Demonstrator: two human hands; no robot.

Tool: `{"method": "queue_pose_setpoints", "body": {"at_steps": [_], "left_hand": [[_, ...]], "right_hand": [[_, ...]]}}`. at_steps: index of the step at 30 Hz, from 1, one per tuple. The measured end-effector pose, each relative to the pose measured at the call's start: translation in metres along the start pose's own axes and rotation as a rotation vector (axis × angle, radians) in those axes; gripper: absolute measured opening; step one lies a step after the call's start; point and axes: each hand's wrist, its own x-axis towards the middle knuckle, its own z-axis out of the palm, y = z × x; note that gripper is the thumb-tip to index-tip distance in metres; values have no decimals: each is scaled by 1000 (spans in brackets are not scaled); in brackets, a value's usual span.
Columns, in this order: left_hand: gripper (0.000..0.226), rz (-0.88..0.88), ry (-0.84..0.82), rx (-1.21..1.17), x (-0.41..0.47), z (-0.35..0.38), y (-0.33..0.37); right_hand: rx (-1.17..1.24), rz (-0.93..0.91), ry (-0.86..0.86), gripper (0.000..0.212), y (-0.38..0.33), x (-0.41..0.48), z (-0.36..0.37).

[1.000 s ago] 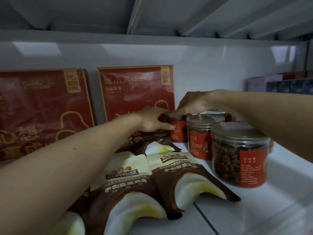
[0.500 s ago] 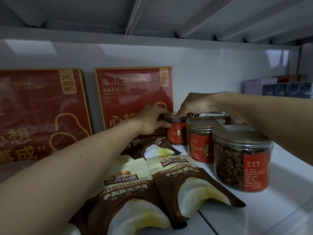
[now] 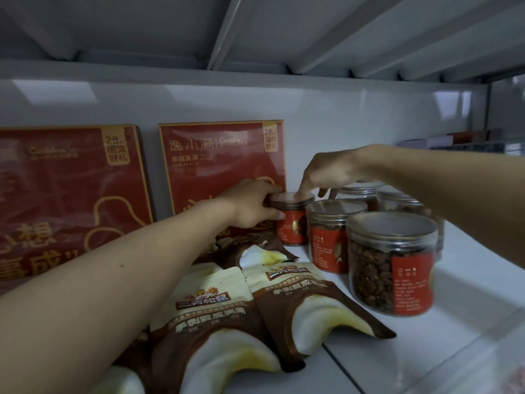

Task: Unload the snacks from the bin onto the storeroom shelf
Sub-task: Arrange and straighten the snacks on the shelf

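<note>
Several clear jars of brown nuts with red labels stand on the white shelf (image 3: 468,282). My left hand (image 3: 252,206) curls around the side of the rear jar (image 3: 292,220), thumb and fingers on its wall. My right hand (image 3: 326,173) hovers over the same jar, one fingertip touching its lid, the other fingers spread and relaxed. A second jar (image 3: 329,237) and a large front jar (image 3: 392,263) stand in a row toward me. Brown and cream snack pouches (image 3: 216,314) lie flat under my left forearm. The bin is out of view.
Two red gift boxes, one at the left (image 3: 68,189) and one at the middle (image 3: 224,157), lean upright against the back wall. More jars (image 3: 366,191) stand behind my right hand. Flat boxes (image 3: 466,140) sit at the far right. The shelf above hangs low overhead.
My right hand has lifted from gripping the rear jar's lid, so only a fingertip touches it. My left hand stays curled round the jar's side. The view has shifted slightly.
</note>
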Motion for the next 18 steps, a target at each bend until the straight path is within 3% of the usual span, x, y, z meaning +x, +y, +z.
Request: {"method": "queue_pose_setpoints", "body": {"at_steps": [2,5,8,11,14,18], "left_hand": [[55,24,37,-4,-7,-7,6],[56,63,-18,-2,-16,-15,14],[59,57,-79,6,-24,-16,18],[57,66,-111,-28,-29,-13,20],[60,75,-24,-41,-31,-11,22],[58,118,-2,-147,-36,-13,28]], "right_hand": [[-13,14,-14,36,-4,-14,-12],[-89,68,-90,49,-7,-36,-20],[-97,88,-147,37,-8,-51,-16],[-35,62,-102,33,-4,-56,-9],[26,39,-40,32,-2,-59,-3],[111,14,32,41,1,-60,8]]}}
